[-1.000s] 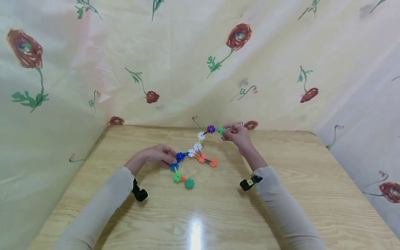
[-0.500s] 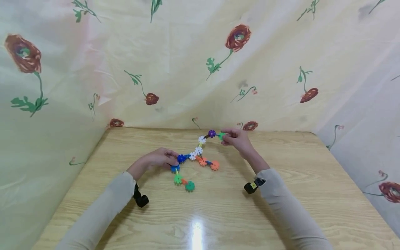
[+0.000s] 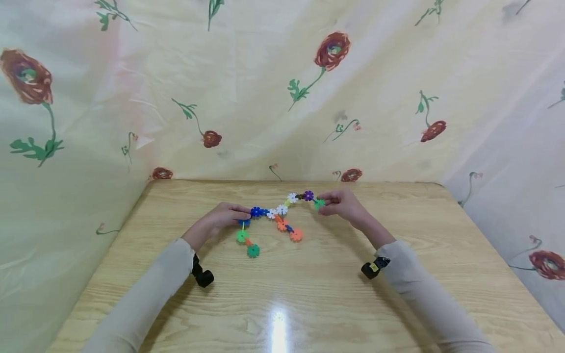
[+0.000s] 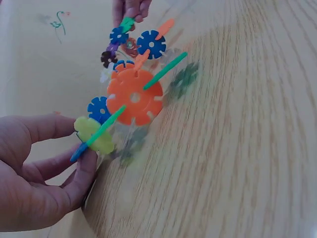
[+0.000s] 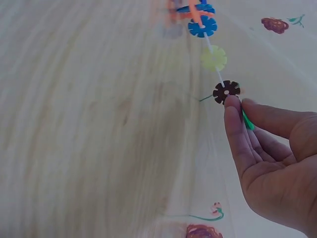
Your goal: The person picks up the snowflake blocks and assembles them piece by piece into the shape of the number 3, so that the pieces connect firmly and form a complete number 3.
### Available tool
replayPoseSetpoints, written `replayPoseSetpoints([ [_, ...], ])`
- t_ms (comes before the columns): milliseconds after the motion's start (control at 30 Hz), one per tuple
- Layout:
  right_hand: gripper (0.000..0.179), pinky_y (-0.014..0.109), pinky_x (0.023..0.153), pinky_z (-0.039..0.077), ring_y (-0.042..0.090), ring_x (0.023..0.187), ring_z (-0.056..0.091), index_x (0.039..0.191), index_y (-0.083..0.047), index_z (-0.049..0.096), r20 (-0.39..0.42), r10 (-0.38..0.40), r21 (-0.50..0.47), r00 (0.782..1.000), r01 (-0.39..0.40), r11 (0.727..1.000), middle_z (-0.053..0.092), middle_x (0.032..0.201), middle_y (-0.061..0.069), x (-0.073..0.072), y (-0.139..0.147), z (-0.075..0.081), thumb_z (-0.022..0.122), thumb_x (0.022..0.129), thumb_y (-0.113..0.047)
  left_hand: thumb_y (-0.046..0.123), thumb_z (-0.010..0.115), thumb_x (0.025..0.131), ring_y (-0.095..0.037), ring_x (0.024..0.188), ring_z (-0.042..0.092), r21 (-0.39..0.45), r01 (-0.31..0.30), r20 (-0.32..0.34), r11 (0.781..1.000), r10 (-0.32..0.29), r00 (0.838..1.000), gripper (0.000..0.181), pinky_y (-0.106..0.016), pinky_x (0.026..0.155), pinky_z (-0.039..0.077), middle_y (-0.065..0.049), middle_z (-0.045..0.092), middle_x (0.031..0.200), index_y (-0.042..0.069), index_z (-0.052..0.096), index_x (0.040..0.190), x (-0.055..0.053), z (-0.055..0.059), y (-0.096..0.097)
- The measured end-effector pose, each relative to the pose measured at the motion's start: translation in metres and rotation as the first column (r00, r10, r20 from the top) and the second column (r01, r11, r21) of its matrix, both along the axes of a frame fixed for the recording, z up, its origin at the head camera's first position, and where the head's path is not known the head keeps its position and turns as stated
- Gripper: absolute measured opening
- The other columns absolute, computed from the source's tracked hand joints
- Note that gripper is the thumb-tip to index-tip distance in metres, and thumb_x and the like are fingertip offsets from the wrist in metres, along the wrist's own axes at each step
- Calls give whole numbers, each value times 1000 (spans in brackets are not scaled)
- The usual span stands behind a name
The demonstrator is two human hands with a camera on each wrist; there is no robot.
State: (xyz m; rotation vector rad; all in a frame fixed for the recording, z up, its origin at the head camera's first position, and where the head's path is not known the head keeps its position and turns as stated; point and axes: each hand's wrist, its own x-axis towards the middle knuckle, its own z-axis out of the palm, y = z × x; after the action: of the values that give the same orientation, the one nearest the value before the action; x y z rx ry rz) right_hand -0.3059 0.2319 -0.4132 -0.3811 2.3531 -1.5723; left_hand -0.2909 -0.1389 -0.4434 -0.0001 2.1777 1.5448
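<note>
A chain of notched plastic snowflake discs point(image 3: 281, 209) stretches between my two hands. At its left part, my left hand point(image 3: 219, 218) pinches a blue disc point(image 3: 244, 222) between thumb and fingers. From there a branch ends in a dark green disc point(image 3: 253, 251). Another branch, in the middle, ends in an orange disc point(image 3: 295, 235), large in the left wrist view. My right hand point(image 3: 350, 210) pinches the green disc point(image 3: 320, 204) at the right end, beyond a purple disc point(image 3: 308, 195). Fingers mostly cover that green disc in the right wrist view.
Below the hands lies a wood-grain table point(image 3: 309, 294), with a bright light reflection near its front. A flowered cloth point(image 3: 256, 98) hangs behind it and at both sides. Black wrist cameras point(image 3: 204, 278) stick out from the sleeves, low over the table.
My right hand has moved right and slightly nearer, drawing the chain's right end along. The left part has risen slightly in view, and the chain now spreads wider and flatter. Both grips remain.
</note>
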Motion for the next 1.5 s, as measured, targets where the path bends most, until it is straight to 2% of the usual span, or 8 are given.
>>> replayPoseSetpoints([
  [133, 47, 47, 93, 59, 15, 87, 73, 135, 13, 56, 20, 29, 58, 999, -30, 998, 70, 95, 10, 8, 7, -1, 70, 92, 2, 21, 63, 102, -31, 134, 55, -7, 7, -8, 1000, -7, 1000, 39, -43, 112, 48, -15, 56, 147, 5, 62, 138, 0, 1, 3],
  [233, 44, 45, 90, 61, 17, 85, 72, 131, 12, 60, 15, 47, 112, 999, -48, 992, 68, 91, 8, 12, 13, -4, 73, 91, 1, 21, 62, 103, -31, 133, 56, -11, 20, -19, 1000, -20, 1000, 39, -43, 109, 50, -15, 55, 148, 6, 61, 139, -1, 0, 5],
  [400, 39, 37, 79, 63, 15, 79, 68, 123, 11, 65, -19, 82, 193, 996, -77, 978, 70, 89, 14, 18, 17, -7, 76, 88, -2, 21, 62, 103, -30, 132, 57, -14, 35, -32, 999, -35, 999, 39, -42, 108, 51, -15, 57, 146, 6, 61, 140, -8, -1, 6],
  [500, 39, 37, 77, 63, 15, 78, 68, 122, 11, 65, -13, 108, 217, 994, -103, 971, 72, 89, 16, 22, 17, -8, 77, 88, -3, 20, 62, 103, -29, 130, 58, -14, 33, -34, 999, -34, 999, 38, -42, 108, 51, -16, 58, 145, 5, 62, 138, -10, 0, 6],
  [833, 34, 25, 73, 60, 12, 79, 68, 118, 13, 65, 52, 171, 253, 984, -179, 951, 74, 94, 18, 34, 22, -7, 75, 89, -1, 10, 58, 103, -28, 130, 59, 62, -9, -25, 998, 11, 1000, 37, -40, 111, 49, -16, 55, 149, 2, 60, 139, -16, 3, 11],
  [1100, 24, 29, 66, 61, 13, 70, 69, 102, 9, 68, 59, 184, 261, 981, -194, 946, 73, 83, 14, 47, 19, -8, 80, 85, -3, 4, 56, 103, -27, 129, 59, 89, -32, -43, 996, 36, 998, 35, -40, 111, 49, -16, 57, 147, 1, 62, 138, -23, 3, 19],
  [1333, 25, 34, 65, 63, 19, 68, 72, 103, 10, 65, 78, 196, 250, 978, -209, 945, 75, 80, 16, 56, 18, -9, 78, 87, -3, 6, 57, 103, -29, 129, 59, 80, -59, -43, 995, 63, 997, 34, -41, 112, 47, -15, 59, 145, 4, 64, 136, -30, 0, 23],
  [1500, 26, 34, 68, 63, 16, 71, 72, 105, 9, 67, 77, 223, 258, 972, -235, 937, 75, 82, 14, 54, 22, -10, 79, 88, -7, 9, 57, 104, -30, 130, 58, 57, -56, -49, 997, 59, 997, 34, -41, 112, 48, -16, 59, 145, 4, 63, 137, -34, -2, 24],
])
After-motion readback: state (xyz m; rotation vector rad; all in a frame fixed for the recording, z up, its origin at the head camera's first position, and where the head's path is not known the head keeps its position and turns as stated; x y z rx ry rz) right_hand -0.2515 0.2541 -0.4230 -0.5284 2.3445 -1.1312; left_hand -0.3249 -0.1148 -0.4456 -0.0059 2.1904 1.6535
